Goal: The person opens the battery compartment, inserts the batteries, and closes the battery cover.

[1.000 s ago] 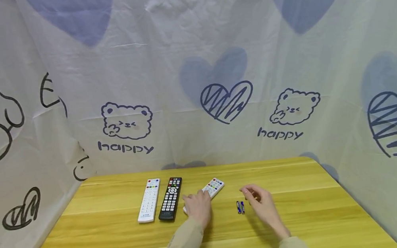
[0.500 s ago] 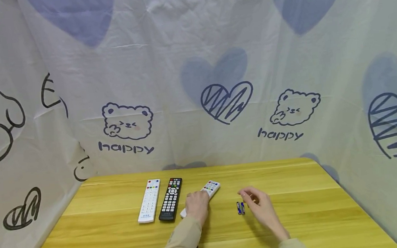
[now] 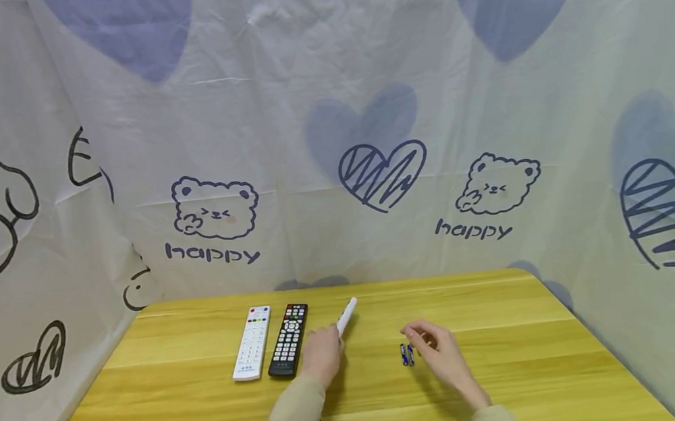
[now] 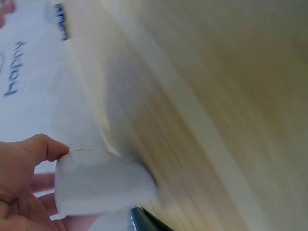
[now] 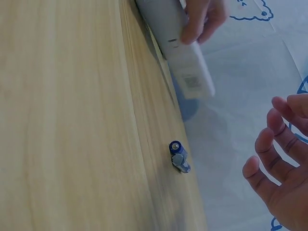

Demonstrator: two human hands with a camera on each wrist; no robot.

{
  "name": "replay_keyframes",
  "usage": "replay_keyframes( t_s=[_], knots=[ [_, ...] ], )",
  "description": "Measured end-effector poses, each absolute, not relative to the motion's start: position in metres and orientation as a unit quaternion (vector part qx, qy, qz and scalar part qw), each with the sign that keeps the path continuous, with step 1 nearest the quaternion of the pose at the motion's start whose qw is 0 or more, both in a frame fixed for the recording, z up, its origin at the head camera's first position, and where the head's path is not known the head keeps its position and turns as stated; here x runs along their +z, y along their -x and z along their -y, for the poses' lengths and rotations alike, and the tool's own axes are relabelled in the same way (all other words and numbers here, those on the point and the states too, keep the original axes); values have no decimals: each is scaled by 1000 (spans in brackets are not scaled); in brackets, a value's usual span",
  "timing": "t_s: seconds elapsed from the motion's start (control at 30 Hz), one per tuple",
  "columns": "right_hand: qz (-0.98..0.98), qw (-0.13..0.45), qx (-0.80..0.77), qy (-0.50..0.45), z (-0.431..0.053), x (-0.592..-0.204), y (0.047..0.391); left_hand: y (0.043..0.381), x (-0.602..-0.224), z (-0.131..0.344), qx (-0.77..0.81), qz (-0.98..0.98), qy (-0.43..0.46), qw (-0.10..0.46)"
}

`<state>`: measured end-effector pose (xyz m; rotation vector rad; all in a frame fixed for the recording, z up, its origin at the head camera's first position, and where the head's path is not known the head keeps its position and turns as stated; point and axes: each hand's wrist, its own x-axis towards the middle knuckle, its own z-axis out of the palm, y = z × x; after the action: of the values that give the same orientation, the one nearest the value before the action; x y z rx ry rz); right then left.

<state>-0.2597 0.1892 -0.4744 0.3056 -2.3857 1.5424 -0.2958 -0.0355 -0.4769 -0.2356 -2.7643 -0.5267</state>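
Note:
In the head view my left hand grips a white remote control, turned up on its side so the buttons are out of sight. The left wrist view has the thumb on the edge of the smooth remote, with fingers behind it. A back face with a small label shows on this remote in the right wrist view. Two small blue batteries lie side by side on the table. Just right of them hovers my right hand, fingers loosely bent and holding nothing.
To the left of my left hand lie a black remote control and another white remote control, both buttons up. The wooden table ends at a white cloth with printed bears and hearts.
My left hand has picked at the white remote, tipping it from buttons up onto its side and shifting it slightly left. The right hand and the batteries stay almost where they were.

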Motion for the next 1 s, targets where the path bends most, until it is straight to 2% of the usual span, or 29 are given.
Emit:
replay_keyframes(
  t_s=[0.07,0.27,0.47,1.0],
  knots=[
    [826,140,536,-103,-189,-475,260,293,-475,42,-233,954,84,167],
    [829,132,534,-101,-188,-475,260,290,-474,56,-382,910,64,146],
    [832,124,532,-100,-187,-475,259,283,-474,64,-461,877,31,131],
    [840,125,512,-127,-184,-476,261,269,-472,74,-684,729,-7,-21]
  ],
)
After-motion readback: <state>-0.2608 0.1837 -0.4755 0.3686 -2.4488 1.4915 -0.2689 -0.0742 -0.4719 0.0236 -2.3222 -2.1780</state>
